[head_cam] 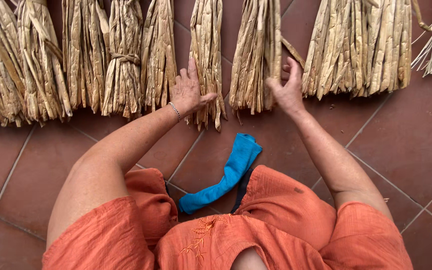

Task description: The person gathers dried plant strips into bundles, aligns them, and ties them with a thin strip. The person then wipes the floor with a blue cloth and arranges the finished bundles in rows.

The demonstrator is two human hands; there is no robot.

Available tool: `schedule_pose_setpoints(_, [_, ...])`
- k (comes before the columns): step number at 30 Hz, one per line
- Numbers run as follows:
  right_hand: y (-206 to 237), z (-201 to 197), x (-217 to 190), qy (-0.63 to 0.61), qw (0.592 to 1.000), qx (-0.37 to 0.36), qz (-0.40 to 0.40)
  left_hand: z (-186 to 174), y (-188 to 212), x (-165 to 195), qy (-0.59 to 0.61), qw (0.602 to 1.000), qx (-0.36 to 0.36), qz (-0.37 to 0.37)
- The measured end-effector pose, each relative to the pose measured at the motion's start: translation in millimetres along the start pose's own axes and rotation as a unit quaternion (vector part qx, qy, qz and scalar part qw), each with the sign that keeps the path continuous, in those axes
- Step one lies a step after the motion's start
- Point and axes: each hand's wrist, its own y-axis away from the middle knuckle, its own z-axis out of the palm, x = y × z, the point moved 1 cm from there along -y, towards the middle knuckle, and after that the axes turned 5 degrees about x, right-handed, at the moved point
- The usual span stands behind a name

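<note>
left hand (188, 92): flat, fingers spread on narrow dried-leaf bundle (207, 60) | right hand (287, 90): pinching edge of next bundle (256, 55) | both bundles' long axes run away from the person, on tiled floor (401, 145)

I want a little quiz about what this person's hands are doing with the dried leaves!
1. True or false: the left hand lies flat on a narrow bundle of dried leaves.
2. What colour is the cloth on the tiled floor? A red, B blue, C green.
3. Fill in: the right hand touches the ___ edge of the bundle it holds.

Key: 1 true. 2 B. 3 right; its fingers curl against that side.
</note>
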Motion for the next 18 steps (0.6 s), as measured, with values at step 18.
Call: schedule_pose_setpoints(18, [39.2,5.7,-83.4,-0.291,0.951,-0.073,-0.083,-57.3,42.3,65.3,0.302,0.910,0.209,0.195])
